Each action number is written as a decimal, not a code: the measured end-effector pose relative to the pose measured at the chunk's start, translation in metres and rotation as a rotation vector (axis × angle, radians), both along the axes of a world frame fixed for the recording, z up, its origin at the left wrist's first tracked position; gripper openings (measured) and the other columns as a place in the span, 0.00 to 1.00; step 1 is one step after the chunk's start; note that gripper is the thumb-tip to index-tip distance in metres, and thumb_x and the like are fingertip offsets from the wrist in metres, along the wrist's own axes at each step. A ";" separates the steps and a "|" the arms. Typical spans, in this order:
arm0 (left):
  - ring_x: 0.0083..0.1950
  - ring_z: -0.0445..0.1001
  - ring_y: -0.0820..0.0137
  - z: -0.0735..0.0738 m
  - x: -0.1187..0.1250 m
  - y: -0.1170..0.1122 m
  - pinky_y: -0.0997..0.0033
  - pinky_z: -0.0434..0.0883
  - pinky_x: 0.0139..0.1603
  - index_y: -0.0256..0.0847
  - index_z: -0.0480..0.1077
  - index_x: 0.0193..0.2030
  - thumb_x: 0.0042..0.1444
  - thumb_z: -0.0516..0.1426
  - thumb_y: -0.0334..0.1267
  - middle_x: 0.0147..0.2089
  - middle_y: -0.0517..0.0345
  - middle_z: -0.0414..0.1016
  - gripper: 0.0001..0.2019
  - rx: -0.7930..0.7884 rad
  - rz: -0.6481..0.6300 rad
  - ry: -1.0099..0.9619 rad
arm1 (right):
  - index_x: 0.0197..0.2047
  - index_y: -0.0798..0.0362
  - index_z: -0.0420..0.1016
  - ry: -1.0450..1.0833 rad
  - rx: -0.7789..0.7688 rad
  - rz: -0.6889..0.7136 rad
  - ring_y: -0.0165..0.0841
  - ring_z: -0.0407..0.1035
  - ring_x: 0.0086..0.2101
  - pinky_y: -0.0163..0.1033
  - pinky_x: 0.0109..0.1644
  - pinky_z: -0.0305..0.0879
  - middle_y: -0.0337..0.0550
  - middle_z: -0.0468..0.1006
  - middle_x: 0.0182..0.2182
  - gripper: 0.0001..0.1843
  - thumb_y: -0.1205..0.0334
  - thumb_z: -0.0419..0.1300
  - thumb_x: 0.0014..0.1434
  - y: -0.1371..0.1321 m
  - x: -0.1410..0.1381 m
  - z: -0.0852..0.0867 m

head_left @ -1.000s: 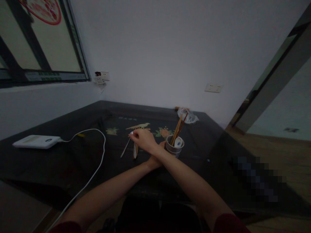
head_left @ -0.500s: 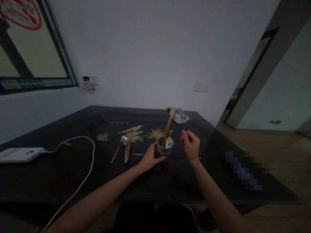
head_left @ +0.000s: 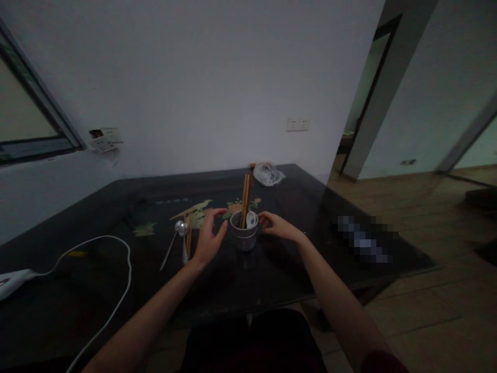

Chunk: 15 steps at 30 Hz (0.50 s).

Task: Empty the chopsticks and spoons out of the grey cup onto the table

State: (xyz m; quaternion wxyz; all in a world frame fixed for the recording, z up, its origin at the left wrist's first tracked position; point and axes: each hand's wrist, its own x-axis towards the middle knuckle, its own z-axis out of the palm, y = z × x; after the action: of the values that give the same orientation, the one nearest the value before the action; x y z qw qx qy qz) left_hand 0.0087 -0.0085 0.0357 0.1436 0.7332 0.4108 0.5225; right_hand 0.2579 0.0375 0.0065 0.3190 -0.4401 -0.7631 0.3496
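Two sides of the cup (head_left: 244, 242) suit a grip: likely stiff, light. The left hand (head_left: 207, 241) has fingers spread; the right hand (head_left: 282, 227), fingers parted, loosely bent.

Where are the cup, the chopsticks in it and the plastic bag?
Cup (head_left: 244, 240): head view, on its outer wall.
Chopsticks (head_left: 245, 202): head view, on the part above the rim.
Plastic bag (head_left: 267, 175): head view, on its crumpled middle.

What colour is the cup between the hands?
The cup looks grey with a paler line around it; the head view shows it best.
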 end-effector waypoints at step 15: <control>0.39 0.73 0.64 0.071 0.034 0.021 0.70 0.64 0.40 0.42 0.76 0.34 0.54 0.56 0.44 0.36 0.54 0.77 0.11 -0.154 0.107 0.994 | 0.60 0.57 0.58 0.172 -0.021 0.243 0.39 0.65 0.50 0.43 0.55 0.61 0.50 0.70 0.51 0.46 0.60 0.72 0.39 -0.015 -0.026 0.000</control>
State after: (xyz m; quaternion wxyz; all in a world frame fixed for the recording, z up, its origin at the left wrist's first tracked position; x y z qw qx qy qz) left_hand 0.0422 0.0122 0.1070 -0.0427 0.8584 0.5040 0.0852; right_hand 0.2321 0.0228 0.0064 0.3341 -0.3162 -0.7769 0.4300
